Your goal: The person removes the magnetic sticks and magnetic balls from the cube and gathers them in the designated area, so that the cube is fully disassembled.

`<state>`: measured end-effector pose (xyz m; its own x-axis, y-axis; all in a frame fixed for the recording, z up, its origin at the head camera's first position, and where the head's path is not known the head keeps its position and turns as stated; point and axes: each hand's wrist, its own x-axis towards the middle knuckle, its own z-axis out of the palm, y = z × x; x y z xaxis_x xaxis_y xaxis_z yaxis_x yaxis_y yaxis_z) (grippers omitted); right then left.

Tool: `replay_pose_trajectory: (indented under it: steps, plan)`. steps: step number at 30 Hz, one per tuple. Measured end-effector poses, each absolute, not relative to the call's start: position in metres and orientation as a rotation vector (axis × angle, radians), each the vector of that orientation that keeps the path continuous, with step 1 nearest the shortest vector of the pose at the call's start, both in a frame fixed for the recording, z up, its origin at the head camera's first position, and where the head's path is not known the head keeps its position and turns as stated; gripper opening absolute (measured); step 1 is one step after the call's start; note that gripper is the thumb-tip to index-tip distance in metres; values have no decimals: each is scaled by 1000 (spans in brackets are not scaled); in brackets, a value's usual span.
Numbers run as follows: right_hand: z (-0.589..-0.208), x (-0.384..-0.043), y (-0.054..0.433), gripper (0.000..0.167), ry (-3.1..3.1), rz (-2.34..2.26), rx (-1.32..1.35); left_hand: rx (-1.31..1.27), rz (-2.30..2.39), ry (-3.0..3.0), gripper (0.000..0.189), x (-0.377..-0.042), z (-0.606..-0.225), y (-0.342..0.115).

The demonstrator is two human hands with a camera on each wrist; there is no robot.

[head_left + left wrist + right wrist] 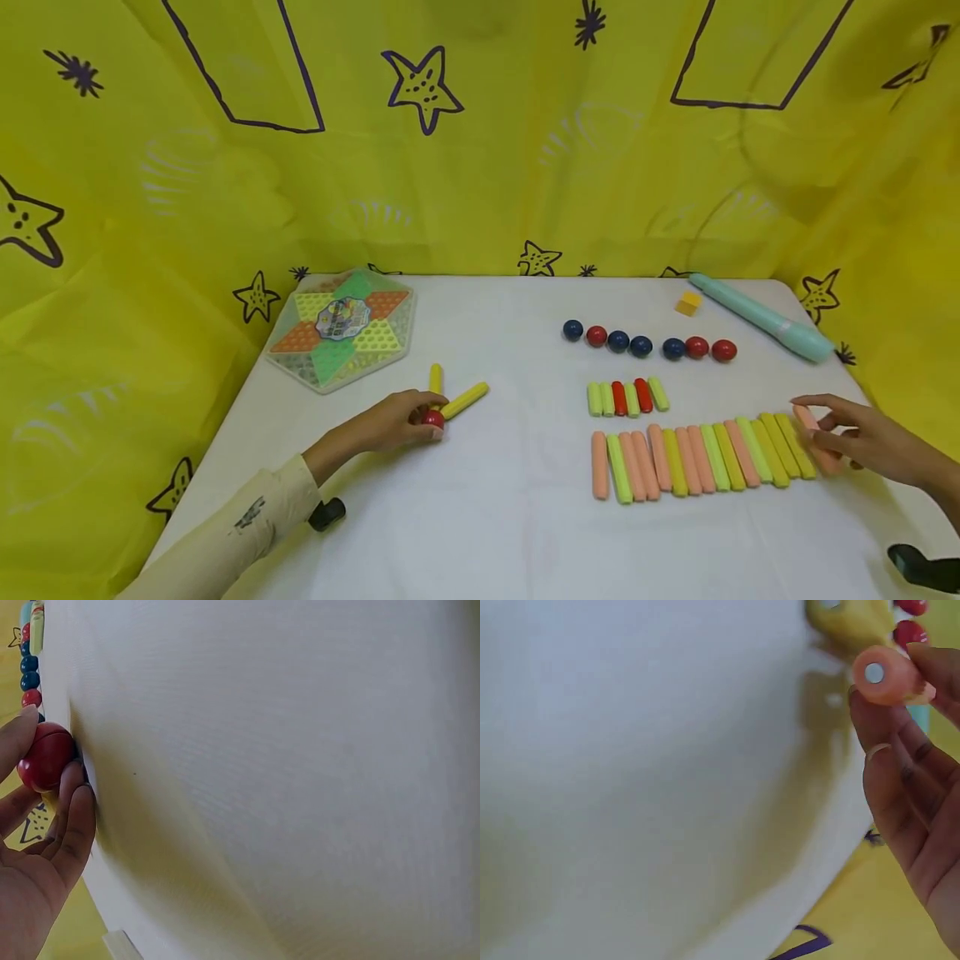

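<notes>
My left hand (397, 419) pinches a red ball (46, 759) between thumb and fingers, low over the white table. Two yellow sticks (467, 400) lie just beyond it, splayed in a V; their near ends are partly hidden by the fingers. At the far right, my right hand (862, 435) grips a salmon-coloured stick (889, 675) whose end carries a round silvery disc. That stick is beside the right end of a long row of salmon, yellow and lime sticks (708, 458). Whether it touches the table I cannot tell.
Behind the long row stands a shorter row of lime and red sticks (628, 398). Farther back are several blue and red balls (641, 347), an orange cube (688, 303) and a teal tapered tube (757, 315). A hexagonal star-patterned board (341, 327) sits at back left. Yellow cloth (480, 183) surrounds the table.
</notes>
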<state>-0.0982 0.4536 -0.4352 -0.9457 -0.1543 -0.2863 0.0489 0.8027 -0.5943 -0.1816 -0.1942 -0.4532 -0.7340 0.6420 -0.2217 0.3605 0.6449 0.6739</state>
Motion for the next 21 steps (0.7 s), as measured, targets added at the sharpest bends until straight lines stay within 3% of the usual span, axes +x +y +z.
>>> replay_pose_trajectory:
  steps: [4,10,21]
  plan:
    - [-445,-99,464,36,2665,-835,26,793,843,2429,51,-181,-453,-194]
    - [-444,-101,461,52,2710,-715,-12,788,840,2432,51,-181,-452,-195]
    - [-423,-110,457,57,2769,-557,38,788,851,2429,50,-181,-452,-195]
